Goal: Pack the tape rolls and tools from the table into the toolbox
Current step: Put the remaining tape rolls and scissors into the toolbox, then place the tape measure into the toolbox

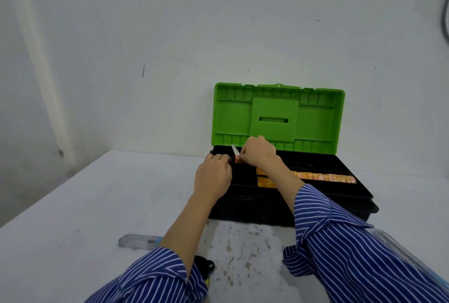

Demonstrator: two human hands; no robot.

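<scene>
The black toolbox stands open against the wall, its green lid upright. An orange patterned item lies in its tray. My right hand is over the tray's back left compartment, closed on a small orange tool with a white blade tip. My left hand rests on the tray's left edge, fingers curled at the same compartment; what they grip is hidden. A clear utility knife with a blue end lies on the table near my left sleeve. A black tool peeks out under my left forearm.
The white table runs to a wall behind the toolbox and drops off at the left. Brown stains mark the surface in front of the box. A clear plastic case with a blue edge lies at the right under my sleeve.
</scene>
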